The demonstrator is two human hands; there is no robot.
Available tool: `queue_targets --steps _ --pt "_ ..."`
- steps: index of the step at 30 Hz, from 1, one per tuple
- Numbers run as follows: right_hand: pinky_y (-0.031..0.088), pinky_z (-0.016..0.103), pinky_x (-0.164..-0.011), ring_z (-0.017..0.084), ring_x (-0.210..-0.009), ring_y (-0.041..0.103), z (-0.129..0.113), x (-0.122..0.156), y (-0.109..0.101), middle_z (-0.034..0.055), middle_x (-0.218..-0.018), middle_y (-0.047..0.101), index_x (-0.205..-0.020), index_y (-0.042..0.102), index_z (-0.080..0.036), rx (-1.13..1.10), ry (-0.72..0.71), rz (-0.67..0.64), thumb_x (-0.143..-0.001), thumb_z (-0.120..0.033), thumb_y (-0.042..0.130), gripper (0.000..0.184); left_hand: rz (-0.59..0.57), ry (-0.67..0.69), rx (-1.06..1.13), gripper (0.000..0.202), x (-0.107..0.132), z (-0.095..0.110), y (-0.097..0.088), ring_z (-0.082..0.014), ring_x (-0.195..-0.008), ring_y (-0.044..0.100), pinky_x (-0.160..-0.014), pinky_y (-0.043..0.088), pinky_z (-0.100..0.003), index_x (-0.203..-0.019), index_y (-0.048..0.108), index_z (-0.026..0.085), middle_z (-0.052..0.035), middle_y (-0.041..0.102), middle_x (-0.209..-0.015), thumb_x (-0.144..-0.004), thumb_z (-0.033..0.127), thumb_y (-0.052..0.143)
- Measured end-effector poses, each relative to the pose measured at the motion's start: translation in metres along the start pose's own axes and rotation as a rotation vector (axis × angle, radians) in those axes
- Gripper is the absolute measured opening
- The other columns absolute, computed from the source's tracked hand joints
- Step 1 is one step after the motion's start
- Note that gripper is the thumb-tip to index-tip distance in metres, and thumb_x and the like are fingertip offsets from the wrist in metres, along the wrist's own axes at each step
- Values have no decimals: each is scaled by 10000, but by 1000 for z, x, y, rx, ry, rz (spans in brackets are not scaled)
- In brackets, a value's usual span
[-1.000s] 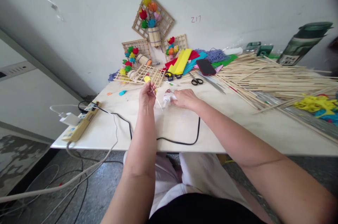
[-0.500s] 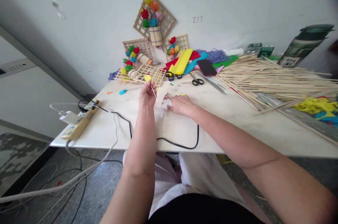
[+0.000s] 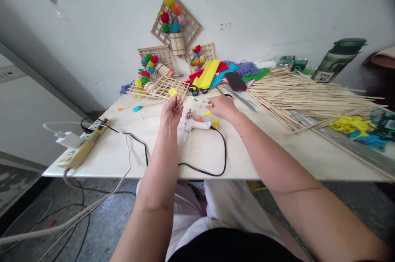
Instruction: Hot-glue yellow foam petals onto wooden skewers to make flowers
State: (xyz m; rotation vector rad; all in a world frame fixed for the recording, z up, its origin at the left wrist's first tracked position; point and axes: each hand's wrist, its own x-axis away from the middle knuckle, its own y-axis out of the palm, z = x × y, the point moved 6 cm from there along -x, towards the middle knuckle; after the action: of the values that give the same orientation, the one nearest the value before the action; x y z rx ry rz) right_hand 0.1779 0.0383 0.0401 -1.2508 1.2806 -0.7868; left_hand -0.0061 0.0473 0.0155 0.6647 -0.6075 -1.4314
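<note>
My left hand (image 3: 172, 110) is closed around a thin stick (image 3: 179, 106) with a yellow petal (image 3: 172, 92) at its upper end. A white hot glue gun (image 3: 199, 124) lies on its side on the table, just right of that hand, its nozzle end to the left. My right hand (image 3: 222, 106) is above the table behind the glue gun, fingers apart and stretched to the left, with nothing visible in them. Below its fingertips is a loose yellow petal (image 3: 207, 113). Another yellow piece (image 3: 215, 123) and an orange piece (image 3: 198, 119) lie by the glue gun.
Lattice panels with flowers (image 3: 175, 19) lean on the wall. Scissors (image 3: 227, 95), a phone (image 3: 235, 81), coloured paper (image 3: 207, 73) and many wooden sticks (image 3: 296, 93) lie behind and to the right. At left sits a power strip (image 3: 83, 143); a black cord (image 3: 224, 151) loops in front.
My right hand has let go of the glue gun, leaving it on the table, and has moved back and to the right. My left hand still holds the stick with the yellow petal.
</note>
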Motion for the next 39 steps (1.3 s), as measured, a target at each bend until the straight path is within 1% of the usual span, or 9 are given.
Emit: queue_targets --steps 2,4,8,12,18,22,25,28,39 --pt "437 301 -752 235 -957 621 35 -6 -8 91 -998 696 -969 700 -206 -21 164 153 -846 -299 437 305 -26 14 -33 82 0 -1 2 -41 -505 591 -509 486 -113 -714 598 145 22 633 -603 -786 107 592" --pt "439 304 -745 233 -947 618 72 -8 -8 95 -1010 689 -975 701 -211 -24 352 236 -844 -257 435 301 -55 22 -64 60 -1 -3 3 -54 -513 601 -505 491 -126 -718 604 143 14 641 -609 -769 110 603" --pt "442 335 -761 264 -972 606 127 -2 5 139 -1036 666 -999 708 -187 -11 593 258 -838 -231 451 307 -100 15 -108 26 -2 -7 5 -65 -518 608 -497 494 -141 -727 609 138 7 649 -627 -743 122 622" --pt "431 371 -825 293 -1009 590 152 1 22 173 -1016 660 -1008 706 -127 20 664 218 -820 -221 479 310 -92 8 -124 18 -1 -8 5 -70 -517 610 -489 494 -147 -745 611 135 8 647 -621 -737 126 624" --pt "437 383 -839 298 -1013 590 166 -2 38 173 -1017 661 -999 710 -126 41 682 160 -811 -223 490 305 -72 -7 -136 33 3 -9 8 -62 -493 596 -468 471 -129 -731 598 132 12 637 -594 -730 115 626" --pt "434 388 -841 302 -1028 576 167 -6 43 215 -1025 647 -1029 688 -63 65 655 157 -816 -167 446 339 -65 -18 -151 46 4 -11 11 -58 -476 586 -454 458 -122 -713 591 135 15 624 -579 -733 113 626" --pt "419 394 -859 312 -1050 559 166 -7 44 255 -1059 625 -1054 662 -4 80 643 174 -822 -133 403 371 -61 -22 -167 50 5 -11 12 -57 -476 584 -461 462 -123 -719 590 138 17 619 -577 -733 130 638" --pt "413 392 -867 320 -1055 554 165 -7 45 261 -1093 612 -1058 652 16 80 642 175 -824 -124 393 376 -56 -23 -169 36 5 -11 11 -57 -477 581 -471 467 -127 -728 593 138 15 619 -577 -739 118 621" --pt "380 398 -899 313 -1085 550 159 -5 35 241 -1113 615 -1062 650 -6 59 662 184 -861 -163 434 335 -66 -24 -155 44 4 -10 10 -57 -475 581 -409 423 -115 -741 590 138 15 626 -587 -727 127 630"
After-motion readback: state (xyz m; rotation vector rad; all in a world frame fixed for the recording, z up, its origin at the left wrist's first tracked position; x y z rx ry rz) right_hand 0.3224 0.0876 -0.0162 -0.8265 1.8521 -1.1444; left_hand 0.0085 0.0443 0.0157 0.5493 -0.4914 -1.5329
